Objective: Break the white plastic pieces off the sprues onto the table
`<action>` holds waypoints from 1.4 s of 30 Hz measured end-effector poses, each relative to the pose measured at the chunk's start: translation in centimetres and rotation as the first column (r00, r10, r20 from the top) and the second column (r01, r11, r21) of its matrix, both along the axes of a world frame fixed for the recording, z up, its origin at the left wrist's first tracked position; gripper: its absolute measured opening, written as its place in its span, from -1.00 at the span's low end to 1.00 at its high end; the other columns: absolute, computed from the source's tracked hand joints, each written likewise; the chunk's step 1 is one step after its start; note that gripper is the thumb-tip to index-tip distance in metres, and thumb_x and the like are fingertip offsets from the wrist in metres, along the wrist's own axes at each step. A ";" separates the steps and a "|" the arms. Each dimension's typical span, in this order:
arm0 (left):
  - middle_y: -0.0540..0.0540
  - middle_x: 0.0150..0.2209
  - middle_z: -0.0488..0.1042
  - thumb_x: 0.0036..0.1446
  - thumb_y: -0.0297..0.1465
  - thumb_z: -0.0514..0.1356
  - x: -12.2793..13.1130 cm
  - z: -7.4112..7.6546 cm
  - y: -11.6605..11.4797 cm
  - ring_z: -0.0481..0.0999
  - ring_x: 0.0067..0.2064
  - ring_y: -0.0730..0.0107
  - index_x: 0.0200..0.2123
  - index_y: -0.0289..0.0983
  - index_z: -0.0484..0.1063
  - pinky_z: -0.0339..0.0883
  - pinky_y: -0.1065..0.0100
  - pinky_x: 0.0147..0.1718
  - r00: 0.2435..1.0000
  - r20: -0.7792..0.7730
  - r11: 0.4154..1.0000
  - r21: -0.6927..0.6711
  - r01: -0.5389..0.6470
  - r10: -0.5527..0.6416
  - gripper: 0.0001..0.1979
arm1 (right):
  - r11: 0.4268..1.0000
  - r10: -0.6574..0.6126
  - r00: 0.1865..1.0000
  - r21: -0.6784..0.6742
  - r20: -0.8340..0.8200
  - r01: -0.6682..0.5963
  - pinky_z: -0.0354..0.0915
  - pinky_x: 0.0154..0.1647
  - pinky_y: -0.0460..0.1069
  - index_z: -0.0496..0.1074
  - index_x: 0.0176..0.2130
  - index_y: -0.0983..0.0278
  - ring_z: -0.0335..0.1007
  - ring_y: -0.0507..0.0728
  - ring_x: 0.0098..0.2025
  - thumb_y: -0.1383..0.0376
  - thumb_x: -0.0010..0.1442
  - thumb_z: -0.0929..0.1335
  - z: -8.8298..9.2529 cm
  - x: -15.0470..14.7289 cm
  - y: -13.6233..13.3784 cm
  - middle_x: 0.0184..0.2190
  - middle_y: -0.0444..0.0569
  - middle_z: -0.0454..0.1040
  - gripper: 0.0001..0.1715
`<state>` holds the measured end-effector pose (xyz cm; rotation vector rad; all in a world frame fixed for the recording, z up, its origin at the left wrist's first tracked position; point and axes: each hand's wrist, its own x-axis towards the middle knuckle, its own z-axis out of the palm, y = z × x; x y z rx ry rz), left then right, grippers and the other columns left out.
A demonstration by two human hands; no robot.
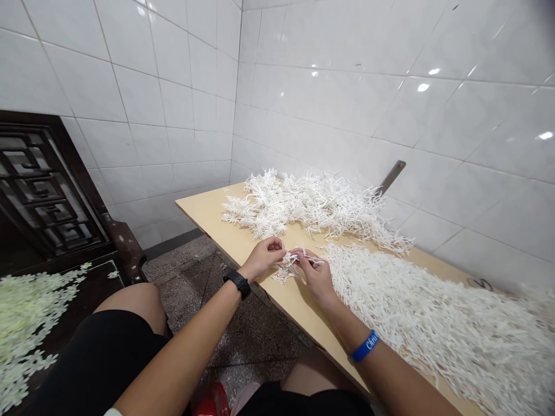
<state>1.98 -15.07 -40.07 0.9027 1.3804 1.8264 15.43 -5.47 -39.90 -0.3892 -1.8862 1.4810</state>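
Observation:
My left hand (265, 255) and my right hand (315, 273) meet over the near edge of a tan wooden table (203, 209). Together they pinch a small white plastic branch piece (291, 261) held between the fingertips. A few more white sprigs (281, 275) lie on the table just under my hands. A black watch sits on my left wrist and a blue band on my right.
A heap of white plastic branches (303, 203) lies at the table's far end, and a larger pile (433, 312) covers the right side. A dark carved wooden bench (52, 190) on the left holds pale green flower pieces (21, 318). White tiled walls surround the corner. My knees are below.

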 end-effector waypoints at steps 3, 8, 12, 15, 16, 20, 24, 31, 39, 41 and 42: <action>0.05 -0.47 0.36 -0.05 -0.39 0.31 0.0 0.0 0.1 0.40 -0.43 0.56 -0.41 -0.32 0.34 0.32 0.45 -0.37 0.996 0.085 1.000 -0.007 -0.001 0.002 -0.80 | 0.999 0.004 1.000 -0.033 0.005 -0.004 0.35 -0.04 0.12 0.56 -0.24 0.32 0.49 0.22 -0.15 0.08 0.18 0.37 0.0 -0.1 0.1 -0.26 0.08 0.58 -0.64; 0.03 -0.49 0.38 0.00 -0.38 0.31 -0.1 -0.2 0.3 0.42 -0.45 0.56 -0.41 -0.32 0.33 0.35 0.45 -0.36 0.988 0.142 0.998 -0.012 -0.060 0.061 -0.80 | 1.000 -0.020 0.999 0.021 0.037 0.019 0.36 -0.12 0.09 0.56 -0.27 0.32 0.49 0.22 -0.18 0.05 0.16 0.37 0.2 -0.2 -0.1 -0.30 0.07 0.58 -0.61; 0.03 -0.50 0.38 0.05 -0.38 0.27 -0.1 -0.1 0.2 0.43 -0.43 0.55 -0.40 -0.30 0.30 0.35 0.46 -0.37 0.982 0.150 0.994 -0.008 -0.112 0.112 -0.82 | 0.998 -0.004 0.998 0.063 0.059 0.000 0.35 -0.21 0.04 0.55 -0.28 0.32 0.47 0.19 -0.25 0.05 0.19 0.34 0.5 0.2 -0.4 -0.34 0.05 0.57 -0.61; 0.05 -0.49 0.37 -0.01 -0.36 0.31 0.0 -0.1 0.1 0.40 -0.44 0.56 -0.40 -0.31 0.32 0.37 0.43 -0.35 0.992 0.114 0.998 0.010 -0.063 0.061 -0.79 | 0.997 -0.003 0.999 0.081 0.045 0.000 0.35 -0.22 0.03 0.54 -0.27 0.30 0.46 0.16 -0.26 0.06 0.19 0.35 0.5 0.3 -0.4 -0.34 0.03 0.55 -0.64; 0.05 -0.49 0.37 -0.03 -0.34 0.33 0.0 -0.2 0.1 0.40 -0.44 0.55 -0.40 -0.31 0.33 0.37 0.42 -0.35 0.992 0.111 0.998 0.025 -0.060 0.057 -0.76 | 0.997 -0.005 0.999 0.077 0.035 0.003 0.35 -0.21 0.03 0.54 -0.26 0.29 0.45 0.16 -0.25 0.07 0.18 0.35 0.4 0.3 -0.4 -0.29 0.04 0.54 -0.65; 0.02 -0.44 0.41 -0.09 -0.30 0.36 -0.1 -0.4 0.0 0.44 -0.39 0.50 -0.37 -0.32 0.36 0.35 0.42 -0.35 0.993 0.116 0.997 0.073 -0.030 0.021 -0.70 | 0.997 0.079 0.996 0.015 0.031 -0.079 0.37 -0.11 0.07 0.57 -0.25 0.25 0.43 0.20 -0.07 0.08 0.15 0.38 0.4 0.2 -0.6 0.06 0.08 0.43 -0.68; -0.02 -0.41 0.46 -0.10 -0.32 0.35 -0.1 -0.5 0.1 0.46 -0.39 0.47 -0.34 -0.32 0.38 0.33 0.41 -0.35 0.993 0.116 0.997 0.073 0.015 -0.023 -0.71 | 0.988 0.149 0.989 -0.044 0.014 -0.149 0.34 0.02 0.15 0.60 -0.22 0.19 0.38 0.26 0.06 0.10 0.13 0.40 0.4 0.0 -1.0 0.08 0.03 0.44 -0.72; -0.02 -0.40 0.45 -0.11 -0.42 0.30 -0.1 -0.3 0.0 0.46 -0.37 0.47 -0.35 -0.32 0.38 0.31 0.42 -0.34 0.997 0.078 1.000 0.025 -0.012 0.010 -0.78 | 0.998 0.048 0.999 -0.049 0.019 -0.047 0.27 0.11 0.21 0.61 -0.23 0.24 0.42 0.29 0.04 0.08 0.11 0.42 -0.1 -0.2 -0.5 -0.07 0.05 0.56 -0.67; -0.02 -0.41 0.42 -0.05 -0.44 0.24 -0.1 -0.1 -0.2 0.42 -0.36 0.47 -0.35 -0.32 0.39 0.29 0.43 -0.34 0.999 -0.015 0.999 0.005 -0.042 0.042 -0.86 | 1.000 0.021 0.999 0.019 0.036 -0.022 0.32 -0.02 0.13 0.60 -0.23 0.25 0.46 0.24 -0.05 0.11 0.15 0.38 0.5 -0.2 -0.4 -0.10 0.07 0.56 -0.69; -0.02 -0.40 0.41 -0.04 -0.42 0.24 -0.1 -0.1 -0.2 0.42 -0.34 0.46 -0.35 -0.31 0.39 0.29 0.42 -0.33 0.998 -0.032 0.998 0.007 -0.058 0.058 -0.86 | 1.000 0.015 0.999 0.023 0.030 -0.016 0.32 -0.04 0.10 0.60 -0.25 0.25 0.47 0.23 -0.08 0.10 0.15 0.38 0.6 -0.2 -0.5 -0.14 0.06 0.58 -0.69; -0.03 -0.40 0.41 -0.04 -0.41 0.24 -0.1 -0.2 -0.2 0.42 -0.33 0.45 -0.35 -0.31 0.39 0.29 0.41 -0.32 0.997 -0.043 0.998 0.010 -0.066 0.066 -0.85 | 0.999 0.013 0.999 0.029 0.031 -0.014 0.32 -0.05 0.09 0.60 -0.25 0.26 0.47 0.23 -0.09 0.10 0.15 0.38 0.6 -0.2 -0.5 -0.16 0.05 0.58 -0.68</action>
